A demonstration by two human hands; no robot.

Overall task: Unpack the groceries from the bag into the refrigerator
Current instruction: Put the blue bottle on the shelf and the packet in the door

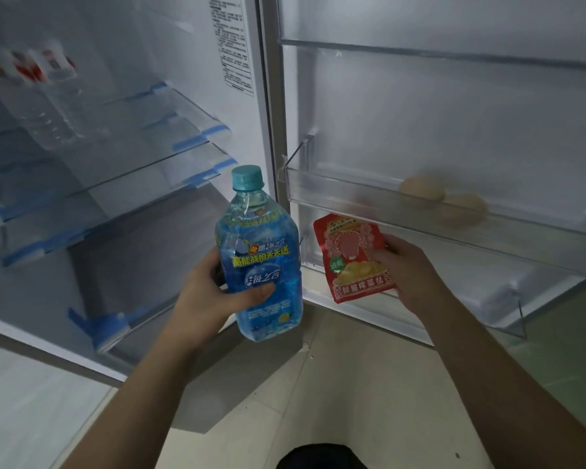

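Left hand (214, 292) wrapped around a blue drink bottle (259, 262), thumb across the label, bottle upright with its teal cap on; right hand (403, 265) pinching a red snack packet (354, 260) by its right edge; both held in front of the open refrigerator (264, 137), near the gap between cabinet and door; neither item placed yet. Already stored, by the look of it: clear water bottles (48, 106) lying on an upper glass shelf (170, 157), blurred; two pale round items, probably eggs (422, 191), in the door bin (352, 198) just above the packet. Lower shelves and the top door bin look bare. The bag is out of view, so what remains in it cannot be told; task seems partway, at least these two items outstanding.
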